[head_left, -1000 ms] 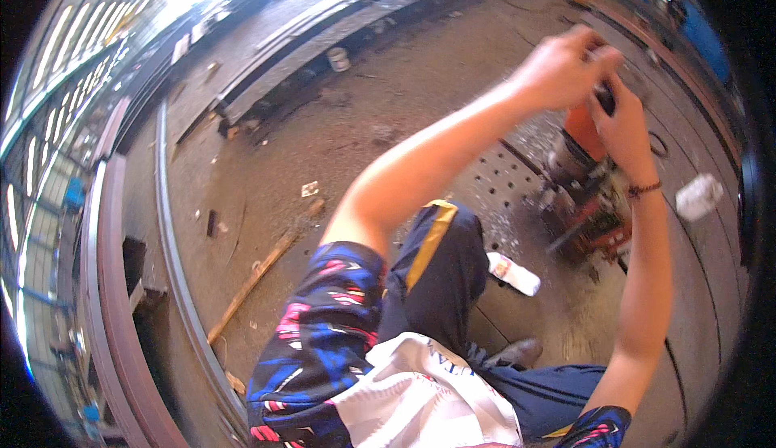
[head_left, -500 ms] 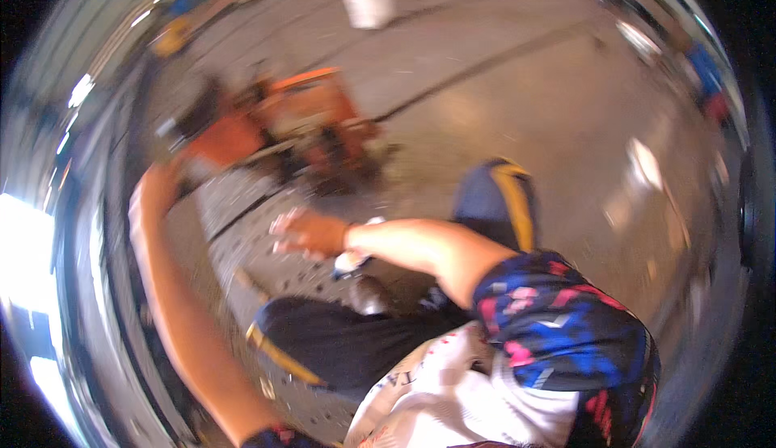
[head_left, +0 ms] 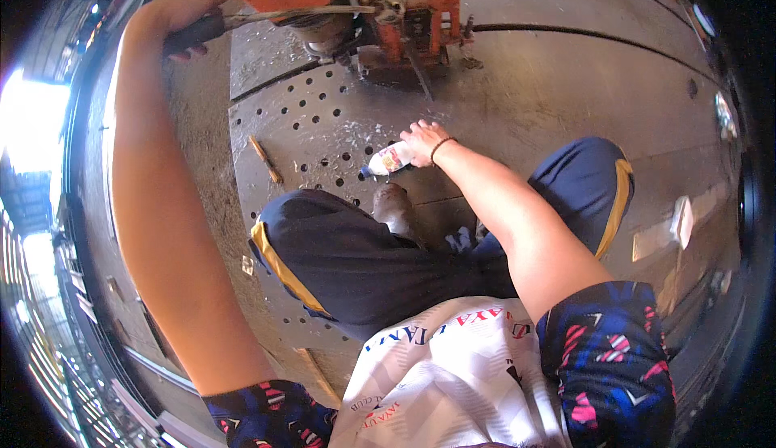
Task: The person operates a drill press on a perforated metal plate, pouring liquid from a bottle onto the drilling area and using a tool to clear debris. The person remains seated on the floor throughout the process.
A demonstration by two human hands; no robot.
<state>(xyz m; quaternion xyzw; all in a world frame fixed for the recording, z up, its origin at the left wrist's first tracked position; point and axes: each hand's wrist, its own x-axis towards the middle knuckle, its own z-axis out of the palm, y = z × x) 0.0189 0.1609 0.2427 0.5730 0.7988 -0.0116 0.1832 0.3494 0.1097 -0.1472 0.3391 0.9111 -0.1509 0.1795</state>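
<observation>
At the upper left, my left hand (head_left: 182, 24) is closed round the dark grip of a metal lever (head_left: 299, 13). The lever runs to the hub of an orange drilling machine (head_left: 432, 12), whose top is cut off by the picture's edge. My right hand (head_left: 422, 143) grips a white plastic bottle (head_left: 390, 159) with a dark cap. The bottle lies tilted, cap end toward the lower left, just above the metal plate (head_left: 283, 129) or on it; I cannot tell which. Round holes and metal shavings dot this plate, below the machine.
A small wooden-handled brush or stick (head_left: 265, 159) lies on the plate, left of the bottle. My bent knees (head_left: 323, 242) flank the work, with a worn shoe (head_left: 394, 206) between them. A seam (head_left: 582, 34) crosses the metal surface right of the machine.
The view has shifted and sharpened, with the machine now higher in it. My right hand, earlier spread open near the bottle, has closed on it. My left hand stays by the machine's lever.
</observation>
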